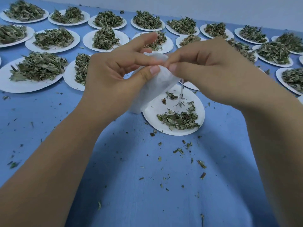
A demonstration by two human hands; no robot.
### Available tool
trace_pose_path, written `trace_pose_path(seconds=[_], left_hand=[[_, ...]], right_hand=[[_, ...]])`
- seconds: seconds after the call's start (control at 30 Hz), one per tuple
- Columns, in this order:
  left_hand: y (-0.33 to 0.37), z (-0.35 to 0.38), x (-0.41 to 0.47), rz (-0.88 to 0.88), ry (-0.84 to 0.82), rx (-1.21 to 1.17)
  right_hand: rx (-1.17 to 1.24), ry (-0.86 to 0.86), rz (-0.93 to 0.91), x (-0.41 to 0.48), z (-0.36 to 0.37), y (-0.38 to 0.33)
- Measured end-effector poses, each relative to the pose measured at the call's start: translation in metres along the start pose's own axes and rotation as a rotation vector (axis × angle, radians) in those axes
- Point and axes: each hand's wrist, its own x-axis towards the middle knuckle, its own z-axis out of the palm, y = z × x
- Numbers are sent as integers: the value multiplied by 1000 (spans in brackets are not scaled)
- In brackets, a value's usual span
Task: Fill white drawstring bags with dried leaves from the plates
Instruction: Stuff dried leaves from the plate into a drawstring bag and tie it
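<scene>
1. Left hand [113, 76] and right hand [206, 69] each pinch the top of the white bag [157, 82] at frame centre, above a nearly emptied plate [152, 116].
2. Heaped plates [32, 86] crowd the upper frame.
3. The blue table [131, 161] in the lower frame carries scattered leaf bits [179, 150].

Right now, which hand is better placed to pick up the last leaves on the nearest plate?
Probably the right hand: it hangs over that plate and its leaves, pinching only the rim of the bag, while the left hand sits off to the plate's side.
</scene>
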Motion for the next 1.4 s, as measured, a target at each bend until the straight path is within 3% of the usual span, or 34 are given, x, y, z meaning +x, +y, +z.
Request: trace_pose_path(seconds=[0.1,0.17,0.3,0.4,0.47,0.57,0.67,0.77,0.97,1.27,1.4], left_hand=[[1,1,0,-6,5,5],[1,3,0,-9,-14,-8],[-1,-1,1,2,-7,-29],[-5,-9,3,-1,31,-64],[-7,-13,5,-13,10,-158],[-13,-21,10,-64,-91,-380],[-21,-40,13,-224,-318,-512],[-23,-39,10,-321,-422,-442],[-21,-33,9,-442,-243,-99],[-10,-46,9,-419,-371,-99],[-12,-54,10,-431,-336,-129]], right_hand=[[-159,-223,52,-2,10,-2],[-309,-281,-6,2,18,-4],[-259,-237,-57,11,15,-2],[-29,-98,-57,10,8,6],[-52,-19,-110,13,7,9],[-32,-29,-185,21,9,10],[62,-34,-217,27,10,8],[148,-52,-235,33,16,7],[219,-85,-176,33,19,17],[237,5,-124,16,-6,47],[275,45,-80,11,-15,61]])
